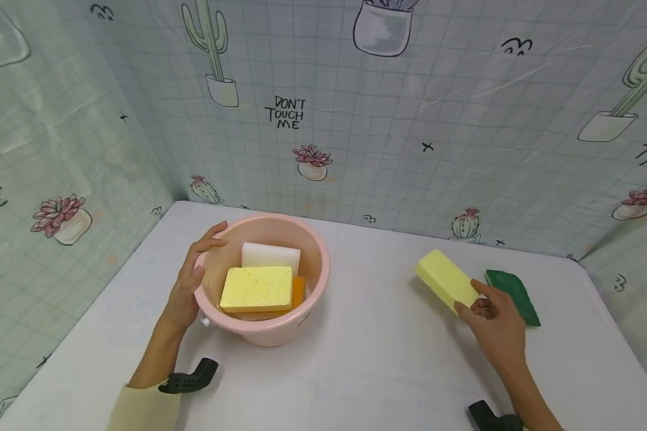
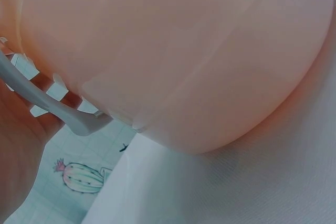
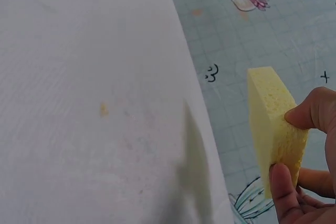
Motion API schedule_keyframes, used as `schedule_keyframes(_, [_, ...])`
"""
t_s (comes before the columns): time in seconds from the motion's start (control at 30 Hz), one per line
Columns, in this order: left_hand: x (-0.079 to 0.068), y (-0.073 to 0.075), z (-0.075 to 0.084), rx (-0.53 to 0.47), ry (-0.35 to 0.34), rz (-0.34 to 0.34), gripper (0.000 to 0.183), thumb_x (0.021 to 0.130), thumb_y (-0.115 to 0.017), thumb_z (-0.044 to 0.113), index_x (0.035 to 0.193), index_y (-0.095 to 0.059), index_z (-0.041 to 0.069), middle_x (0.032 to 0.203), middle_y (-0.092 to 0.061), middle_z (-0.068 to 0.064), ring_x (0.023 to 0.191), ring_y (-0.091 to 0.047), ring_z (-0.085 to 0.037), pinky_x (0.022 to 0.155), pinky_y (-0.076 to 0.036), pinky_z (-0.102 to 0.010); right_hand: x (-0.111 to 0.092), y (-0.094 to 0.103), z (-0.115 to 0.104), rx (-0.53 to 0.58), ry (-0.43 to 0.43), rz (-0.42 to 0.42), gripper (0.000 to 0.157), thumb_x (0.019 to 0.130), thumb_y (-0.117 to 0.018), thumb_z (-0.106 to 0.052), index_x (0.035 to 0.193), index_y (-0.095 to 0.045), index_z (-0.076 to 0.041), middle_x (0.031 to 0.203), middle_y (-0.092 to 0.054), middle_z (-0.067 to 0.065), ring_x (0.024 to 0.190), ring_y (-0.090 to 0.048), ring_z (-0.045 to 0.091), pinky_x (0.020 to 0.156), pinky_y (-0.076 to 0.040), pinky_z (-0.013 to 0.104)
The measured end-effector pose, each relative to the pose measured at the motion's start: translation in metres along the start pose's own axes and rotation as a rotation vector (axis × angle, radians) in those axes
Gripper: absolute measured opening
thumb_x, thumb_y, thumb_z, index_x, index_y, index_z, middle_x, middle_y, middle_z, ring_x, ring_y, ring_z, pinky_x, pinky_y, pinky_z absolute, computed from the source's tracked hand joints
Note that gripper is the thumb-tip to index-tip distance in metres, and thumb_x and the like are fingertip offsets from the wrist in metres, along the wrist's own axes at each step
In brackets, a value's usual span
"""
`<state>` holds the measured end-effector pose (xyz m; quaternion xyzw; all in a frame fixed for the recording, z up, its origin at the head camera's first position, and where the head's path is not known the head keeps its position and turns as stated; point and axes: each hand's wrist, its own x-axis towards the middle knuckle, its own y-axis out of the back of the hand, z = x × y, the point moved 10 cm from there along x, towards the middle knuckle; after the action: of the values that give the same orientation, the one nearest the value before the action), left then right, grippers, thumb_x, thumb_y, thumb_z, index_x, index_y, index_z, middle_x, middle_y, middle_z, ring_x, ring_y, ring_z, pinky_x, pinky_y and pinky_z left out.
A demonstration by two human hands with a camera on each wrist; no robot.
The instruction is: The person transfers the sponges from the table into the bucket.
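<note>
A pink bucket (image 1: 269, 332) stands on the left part of the table, its grey handle (image 2: 47, 100) hanging at the side. My left hand (image 1: 186, 293) holds the bucket's left rim. Inside lie a yellow sponge (image 1: 257, 288) on top, an orange piece (image 1: 299, 292) partly under it, and a white block (image 1: 271, 255) behind. On the right, my right hand (image 1: 498, 326) pinches another yellow sponge (image 1: 444, 278) between thumb and fingers, raised above the table in the right wrist view. Just beyond that hand lies a green scouring pad (image 1: 513, 293), partly hidden by it.
The white table (image 1: 366, 371) ends at walls of patterned cloth (image 1: 377, 120) at the back and both sides. A black wrist strap (image 1: 191, 380) sits on the left forearm and another black strap (image 1: 493, 416) on the right.
</note>
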<state>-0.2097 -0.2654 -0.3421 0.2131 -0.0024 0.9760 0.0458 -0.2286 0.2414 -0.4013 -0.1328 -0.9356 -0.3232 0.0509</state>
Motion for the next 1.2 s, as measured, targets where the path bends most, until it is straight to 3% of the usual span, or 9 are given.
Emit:
schedule_keyframes(0.1, [0.000, -0.001, 0.001, 0.002, -0.004, -0.005, 0.046, 0.093, -0.041, 0.029, 0.128, -0.041, -0.001, 0.155, -0.019, -0.008, 0.139, -0.017, -0.028, 0.104, -0.034, -0.023, -0.001, 0.001, -0.014, 0.012, 0.043, -0.006, 0.056, 0.082, -0.075, -0.015, 0.132, -0.055, -0.003, 0.121, -0.049, 0.011, 0.085, -0.050, 0.003, 0.069, -0.043, 0.004])
schedule_keyframes(0.33, [0.002, 0.001, 0.000, 0.012, 0.009, 0.013, 0.044, 0.092, -0.043, 0.030, 0.127, -0.044, 0.003, 0.155, -0.020, -0.005, 0.139, -0.017, -0.028, 0.102, -0.037, -0.023, 0.000, 0.000, -0.054, 0.063, 0.167, -0.005, 0.054, 0.079, -0.076, -0.004, 0.130, -0.057, -0.002, 0.119, -0.051, 0.007, 0.088, -0.050, 0.009, 0.074, -0.044, 0.005])
schedule_keyframes(0.63, [0.000, -0.001, 0.002, 0.028, -0.006, 0.007, 0.048, 0.093, -0.041, 0.030, 0.128, -0.040, -0.003, 0.155, -0.020, -0.007, 0.140, -0.015, -0.027, 0.104, -0.033, -0.023, -0.004, -0.006, -0.089, 0.109, 0.269, -0.043, 0.058, 0.076, -0.078, -0.001, 0.131, -0.057, -0.003, 0.126, -0.051, 0.012, 0.090, -0.050, 0.011, 0.075, -0.044, 0.006])
schedule_keyframes(1.0, [0.000, 0.000, -0.001, -0.023, 0.021, 0.011, 0.040, 0.092, -0.044, 0.029, 0.127, -0.047, 0.009, 0.155, -0.018, -0.006, 0.139, -0.016, -0.027, 0.102, -0.036, -0.023, -0.007, -0.015, -0.135, 0.188, 0.432, -0.071, 0.058, 0.074, -0.078, 0.004, 0.129, -0.058, -0.002, 0.123, -0.054, 0.012, 0.087, -0.052, 0.014, 0.075, -0.046, 0.008])
schedule_keyframes(1.2, [0.000, -0.001, 0.000, 0.012, -0.001, 0.008, 0.046, 0.093, -0.042, 0.031, 0.127, -0.043, 0.001, 0.155, -0.019, -0.007, 0.140, -0.016, -0.028, 0.104, -0.034, -0.022, -0.012, -0.029, -0.157, 0.179, 0.496, -0.106, 0.059, 0.073, -0.080, 0.003, 0.128, -0.058, -0.002, 0.123, -0.053, 0.011, 0.089, -0.052, 0.015, 0.075, -0.047, 0.009])
